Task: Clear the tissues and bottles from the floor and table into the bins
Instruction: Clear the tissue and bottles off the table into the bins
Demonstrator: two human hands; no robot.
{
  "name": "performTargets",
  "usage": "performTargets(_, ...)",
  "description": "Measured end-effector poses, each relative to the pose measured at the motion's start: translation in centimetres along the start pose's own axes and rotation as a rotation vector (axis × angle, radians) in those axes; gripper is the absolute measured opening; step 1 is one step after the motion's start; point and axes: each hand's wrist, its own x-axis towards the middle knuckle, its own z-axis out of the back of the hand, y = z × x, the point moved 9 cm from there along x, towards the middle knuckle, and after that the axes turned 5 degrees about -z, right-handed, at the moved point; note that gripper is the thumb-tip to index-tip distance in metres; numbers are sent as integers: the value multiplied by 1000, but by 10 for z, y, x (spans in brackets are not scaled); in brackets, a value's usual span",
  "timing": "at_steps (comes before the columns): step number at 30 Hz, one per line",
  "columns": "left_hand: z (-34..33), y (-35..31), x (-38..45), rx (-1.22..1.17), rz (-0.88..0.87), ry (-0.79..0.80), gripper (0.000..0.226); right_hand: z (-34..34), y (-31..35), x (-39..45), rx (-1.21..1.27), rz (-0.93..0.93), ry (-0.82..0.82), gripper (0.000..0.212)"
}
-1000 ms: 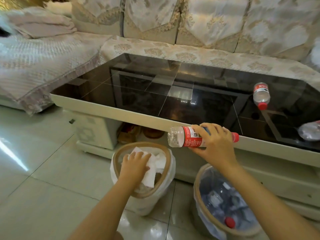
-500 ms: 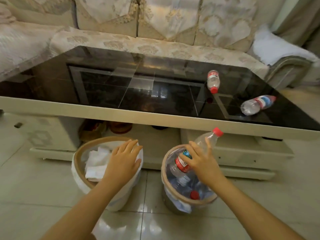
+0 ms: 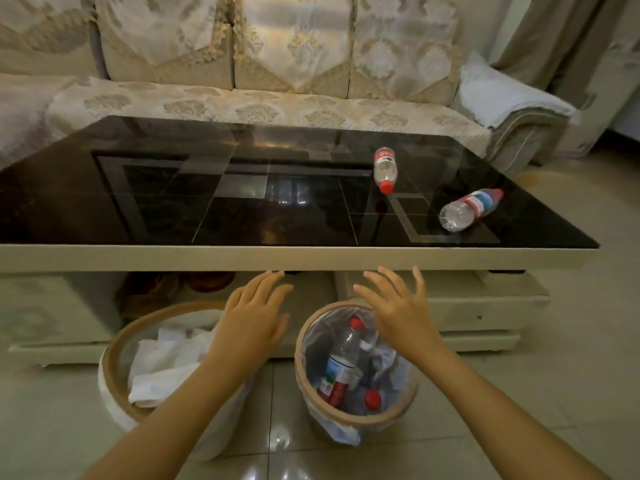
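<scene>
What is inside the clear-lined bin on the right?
The clear-lined bin with the tan rim holds a clear plastic bottle with a red label and red cap, a loose red cap and crumpled plastic. The right hand covers its far edge.

Both hands, the left hand [image 3: 251,318] and the right hand [image 3: 401,306], are held empty with fingers spread above two bins. Tissues [image 3: 159,368] are seen in the left bin [image 3: 114,372], bottles [image 3: 341,368] in the right bin [image 3: 349,415]. Two bottles, one red-labelled [image 3: 385,169] and one blue-labelled [image 3: 469,209], are left lying on the black table [image 3: 242,216].
</scene>
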Motion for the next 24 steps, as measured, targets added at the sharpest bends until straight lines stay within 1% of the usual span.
performTargets(3,14,-18,32,-62,-48,-49,55,30,-37,22,3,-97,-99,60)
performTargets(6,23,-29,64,-113,-77,-78,56,46,-75,42,48,-168,-131,58)
performTargets(8,23,-32,87,-149,-77,-70,55,55,-106,51,101,-256,-163,56)
performTargets(10,20,-32,111,-178,-62,-56,55,62,-143,57,216,-403,-209,54)
performTargets(13,16,-34,146,-233,-22,-46,56,53,-207,67,444,-680,-249,51)
performTargets(15,13,-38,166,-264,-10,-29,58,37,-246,75,511,-861,-211,52)
performTargets(16,11,-41,174,-271,-12,-22,58,27,-261,80,494,-926,-169,52)
performTargets(19,0,-50,194,-256,-32,17,59,4,-291,94,313,-1039,-25,54)
performTargets(21,-9,-53,203,-245,-45,43,60,-10,-304,104,255,-1092,32,64)
performTargets(24,-26,-54,210,-228,-66,95,59,-39,-312,117,327,-1186,114,84)
